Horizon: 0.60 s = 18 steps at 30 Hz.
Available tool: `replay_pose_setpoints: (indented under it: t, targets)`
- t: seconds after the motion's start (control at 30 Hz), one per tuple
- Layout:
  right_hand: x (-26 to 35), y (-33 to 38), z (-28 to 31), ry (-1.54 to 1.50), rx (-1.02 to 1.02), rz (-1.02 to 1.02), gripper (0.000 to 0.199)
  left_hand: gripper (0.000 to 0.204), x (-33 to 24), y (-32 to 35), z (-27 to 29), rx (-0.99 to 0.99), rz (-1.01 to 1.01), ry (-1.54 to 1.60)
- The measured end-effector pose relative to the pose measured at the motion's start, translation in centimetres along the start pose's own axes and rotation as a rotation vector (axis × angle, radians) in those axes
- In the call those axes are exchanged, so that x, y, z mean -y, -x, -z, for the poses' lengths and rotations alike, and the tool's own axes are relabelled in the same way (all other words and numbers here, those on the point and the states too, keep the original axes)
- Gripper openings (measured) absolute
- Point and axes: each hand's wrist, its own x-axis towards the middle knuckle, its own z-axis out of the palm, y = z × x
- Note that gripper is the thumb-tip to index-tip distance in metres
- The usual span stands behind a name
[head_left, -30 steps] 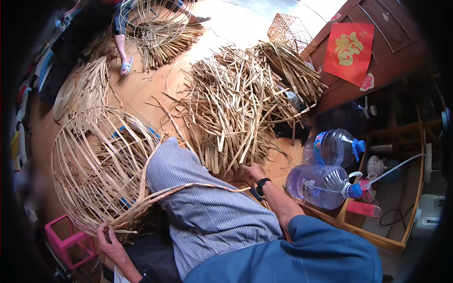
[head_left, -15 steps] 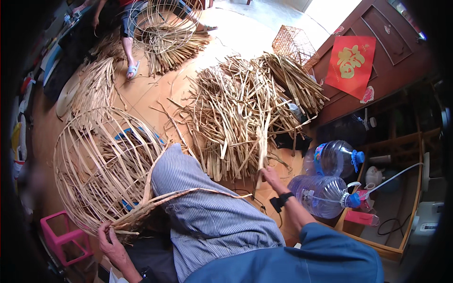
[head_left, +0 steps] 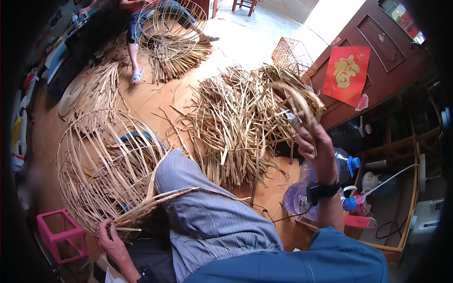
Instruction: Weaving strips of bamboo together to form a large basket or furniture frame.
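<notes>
My right hand [head_left: 321, 148] is raised over the right side, its fingers closed round a dried plant strip [head_left: 299, 100] that curves up and to the left. On my left, a half-woven basket [head_left: 78, 186] with open, bowed ribs leans against my knee. At its near edge my left hand [head_left: 114, 243] pinches the woven rim between thumb and fingers. A long loose strip [head_left: 181, 192] runs from that rim across my striped trouser leg. Ahead of me spreads a large heap of dried strips [head_left: 236, 122].
A pink stool [head_left: 60, 254] stands at the left. Clear plastic bottles [head_left: 296, 198] and a wooden-framed cabinet [head_left: 406, 226] are at the right. Farther off sit a wire cage [head_left: 290, 53] and a co-worker [head_left: 134, 61] with another open-ribbed basket [head_left: 172, 26].
My right hand has lifted from the heap's near edge, up and to the right, drawing out a strip that now bends in the air. My left hand stays at the basket rim.
</notes>
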Motion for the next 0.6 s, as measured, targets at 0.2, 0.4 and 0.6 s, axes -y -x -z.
replay_pose_setpoints:
  t: [0.2, 0.4, 0.6]
  targets:
    - [2.7, -1.2, -3.3, 0.106, 0.206, 0.216, 0.045, 0.016, 0.1, 0.0, -0.2, -0.008, 0.006, 0.015]
    - [-6.1, -5.0, 2.9, 0.207, -0.079, -0.033, 0.028, 0.016, 0.0, 0.1, 0.0, -0.004, -0.004, -0.015]
    - [-25.1, -3.0, 10.8, 0.032, -0.501, -0.544, 0.03, 0.017, 0.0, 0.0, 0.2, 0.009, -0.019, -0.012]
